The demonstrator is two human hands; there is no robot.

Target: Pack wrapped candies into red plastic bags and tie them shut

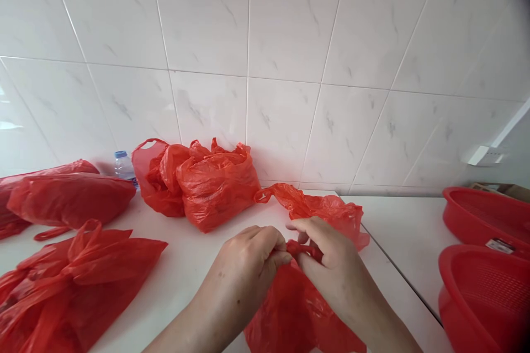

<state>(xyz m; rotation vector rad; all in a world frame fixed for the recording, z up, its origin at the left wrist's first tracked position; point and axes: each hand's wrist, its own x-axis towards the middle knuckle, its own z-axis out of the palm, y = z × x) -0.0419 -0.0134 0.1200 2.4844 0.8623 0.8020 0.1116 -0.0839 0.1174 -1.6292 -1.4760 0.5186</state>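
A red plastic bag (298,309) lies on the white counter (186,265) right in front of me. My left hand (248,265) and my right hand (327,259) meet at its top, both pinched closed on the bag's twisted handles (304,249). Part of the same bag, or another red one, spreads behind my right hand (327,207); I cannot tell which.
More red bags lie about: a full one against the tiled wall (215,182), another at far left (70,198), one at front left (74,281). A water bottle (124,166) stands behind them. Two red colander baskets (484,215) (488,298) sit at the right.
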